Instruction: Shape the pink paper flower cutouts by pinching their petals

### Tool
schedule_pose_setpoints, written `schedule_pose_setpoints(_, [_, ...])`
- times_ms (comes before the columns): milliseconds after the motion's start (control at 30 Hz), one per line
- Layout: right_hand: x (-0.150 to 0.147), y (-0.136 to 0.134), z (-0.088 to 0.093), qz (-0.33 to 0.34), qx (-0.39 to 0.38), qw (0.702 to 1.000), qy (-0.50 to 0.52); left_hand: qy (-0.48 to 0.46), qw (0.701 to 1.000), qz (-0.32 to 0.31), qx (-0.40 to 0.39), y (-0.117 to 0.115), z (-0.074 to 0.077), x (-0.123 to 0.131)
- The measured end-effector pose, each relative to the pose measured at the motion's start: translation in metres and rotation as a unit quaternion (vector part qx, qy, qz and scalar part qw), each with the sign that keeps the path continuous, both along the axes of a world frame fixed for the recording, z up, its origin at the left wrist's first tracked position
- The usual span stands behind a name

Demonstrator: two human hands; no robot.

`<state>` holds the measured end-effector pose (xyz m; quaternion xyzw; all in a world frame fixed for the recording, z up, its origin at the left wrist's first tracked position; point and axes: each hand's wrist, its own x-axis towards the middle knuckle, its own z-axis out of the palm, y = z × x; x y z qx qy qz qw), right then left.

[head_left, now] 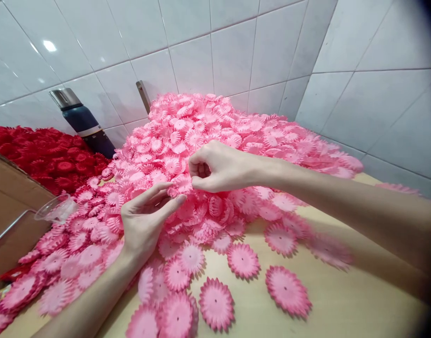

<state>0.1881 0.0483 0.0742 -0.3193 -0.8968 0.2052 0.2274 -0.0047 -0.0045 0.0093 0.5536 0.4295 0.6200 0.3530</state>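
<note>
Right grip pinches pink disc, lying near flat.

Curled fingers of right hand hide whatever they pinch. Base of flask hidden behind pink flower pile. Same pile covers back edge of worktop. Left picture edge cuts cardboard box. Near right edge of worktop, loose flowers blurred.
</note>
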Motion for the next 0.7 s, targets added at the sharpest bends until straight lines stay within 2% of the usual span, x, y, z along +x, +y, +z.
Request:
schedule_pose_setpoints(100, [0.000, -0.001, 0.004, -0.031, 0.043, 0.999, -0.010, -0.005, 0.999, 0.017, 0.034, 0.000, 0.000, 0.000])
schedule_pose_setpoints(233, [0.009, 0.010, 0.005, -0.128, 0.125, 0.984, -0.024, -0.008, 0.996, 0.046, 0.076, 0.000, 0.002, -0.002])
schedule_pose_setpoints(367, [0.021, 0.021, 0.006, -0.196, 0.155, 0.968, 0.031, -0.002, 0.998, 0.045, 0.051, 0.000, 0.004, -0.001])
schedule_pose_setpoints(433, [0.022, 0.017, 0.010, -0.159, 0.118, 0.979, 0.052, 0.003, 1.000, 0.015, 0.012, -0.001, 0.004, 0.001])
schedule_pose_setpoints(500, [0.018, 0.007, 0.015, -0.055, 0.027, 0.997, 0.047, 0.011, 1.000, -0.011, -0.008, -0.001, 0.002, 0.002])
schedule_pose_setpoints(567, [0.013, -0.003, 0.018, 0.045, -0.053, 0.997, 0.024, 0.019, 1.000, -0.023, -0.005, -0.002, 0.001, 0.001])
schedule_pose_setpoints(700, [0.008, -0.008, 0.018, 0.121, -0.114, 0.986, 0.015, 0.025, 0.999, -0.041, 0.010, -0.003, 0.000, 0.000])
